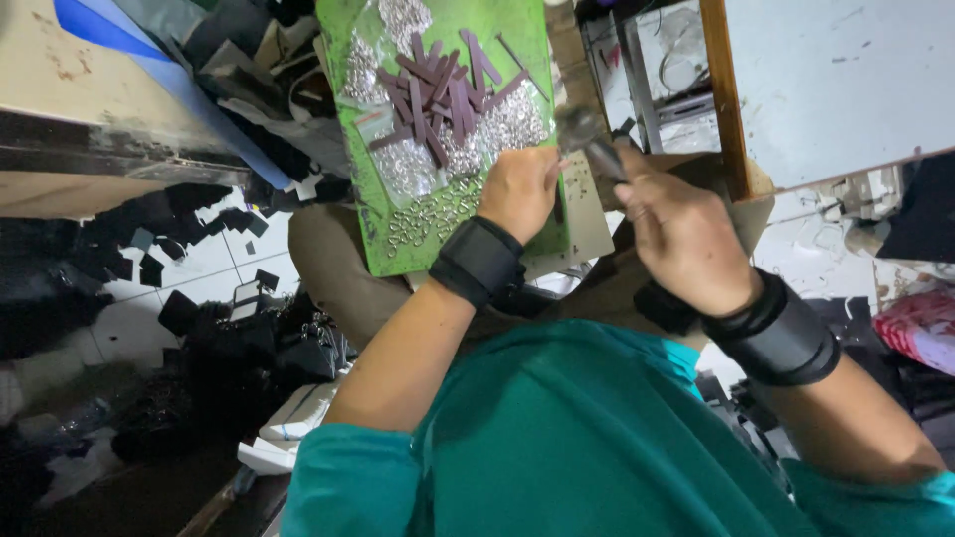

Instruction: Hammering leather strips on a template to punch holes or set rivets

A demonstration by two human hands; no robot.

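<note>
A green mat lies on my lap, covered with dark brown strips and heaps of small silver metal rings. My left hand, a black band on its wrist, rests curled at the mat's right edge. Its fingers are turned away from me, so whatever is under them is hidden. My right hand, also wearing a black wristband, is closed around the handle of a hammer. The blurred metal head hangs just above and to the right of my left hand.
Black scraps and dark bags litter the white tiled floor on the left. A blue sheet and grey pieces pile up beyond the mat. A wood-edged white board stands at the right, with a pink bundle below it.
</note>
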